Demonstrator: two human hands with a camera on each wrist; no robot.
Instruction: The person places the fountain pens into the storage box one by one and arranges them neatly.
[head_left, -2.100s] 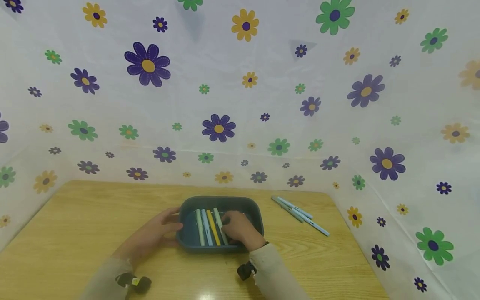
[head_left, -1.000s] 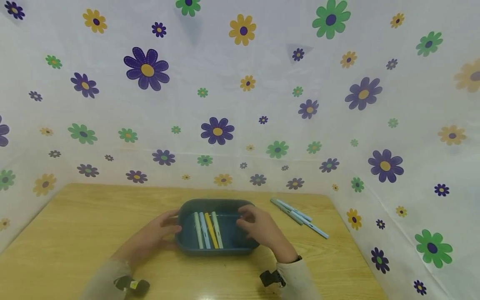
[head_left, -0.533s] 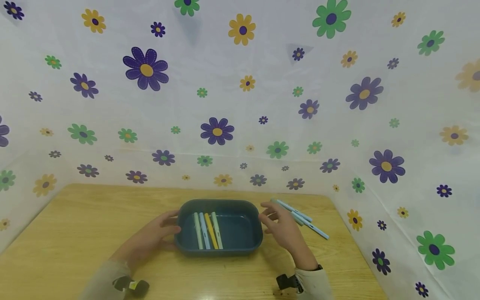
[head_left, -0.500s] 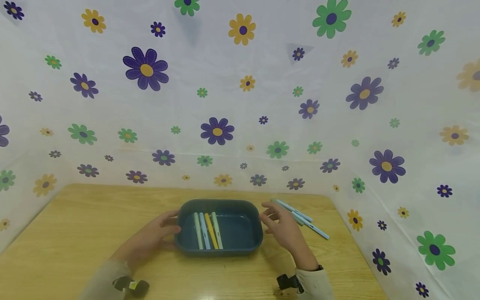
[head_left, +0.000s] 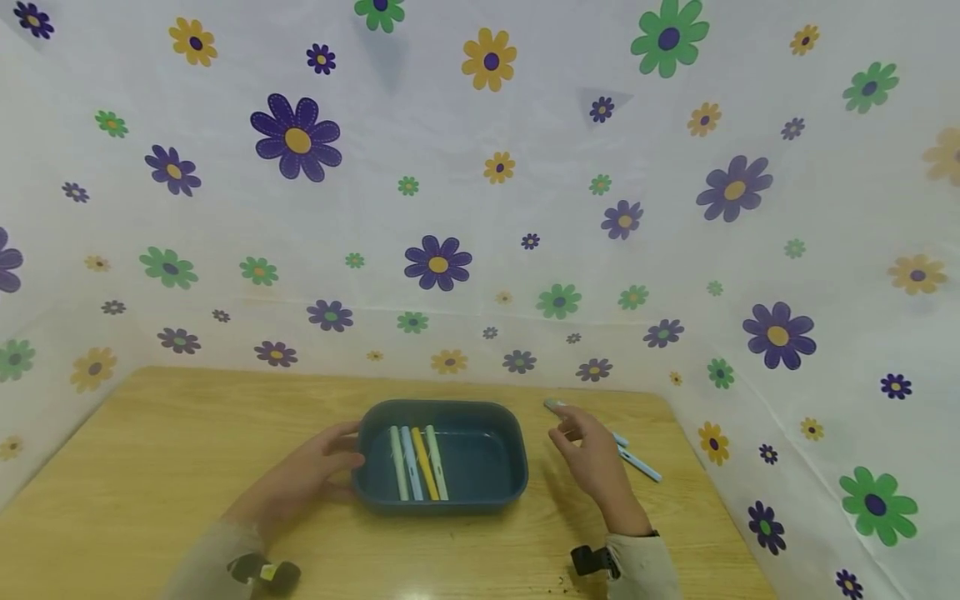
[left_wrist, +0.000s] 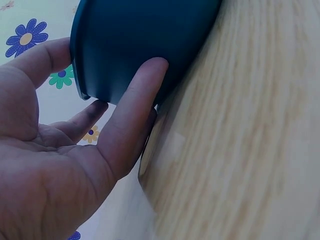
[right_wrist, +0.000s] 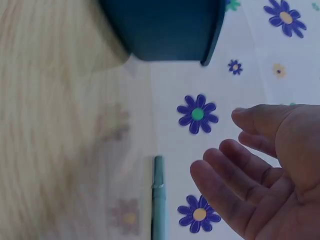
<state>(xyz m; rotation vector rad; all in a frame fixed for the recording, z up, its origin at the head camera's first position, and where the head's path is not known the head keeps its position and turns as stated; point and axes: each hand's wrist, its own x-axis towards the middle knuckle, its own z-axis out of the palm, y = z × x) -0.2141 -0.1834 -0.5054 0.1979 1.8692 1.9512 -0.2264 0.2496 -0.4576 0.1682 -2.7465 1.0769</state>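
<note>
Dark blue tray (head_left: 483, 462) near the middle of the wooden table (head_left: 187, 433), between the two hands. Left hand (head_left: 311, 471) at its left end: thumb straight against the outer wall, index fingertip at the rim, fingers mostly extended rather than wrapped round. Touching the tray; the palm stands clear of it in the left wrist view.

Inside the tray, left half, four pens side by side, long axes running roughly from near wall to far wall: left pale green pen (head_left: 399, 463), light blue pen (head_left: 412, 463), yellow pen (head_left: 425, 463), right pale green pen (head_left: 437, 463). Both hands are outside the tray, apart from these four.

Right hand (head_left: 596, 458) to the right of the tray, off its wall. Fingers relaxed, slightly bent, thumb apart from them; nothing gripped.

Loose pens lie on the table under and beyond that hand as seen from above: grey-green pen (right_wrist: 159, 200), its end showing past the fingertips; long light blue pen (head_left: 641, 465) and short-showing light blue pen (head_left: 620, 440), ends emerging on the hand's right. Middles hidden by the hand. The right wrist view shows a gap between fingers and the grey-green pen.

Behind: white flowered cloth (head_left: 375, 225).
</note>
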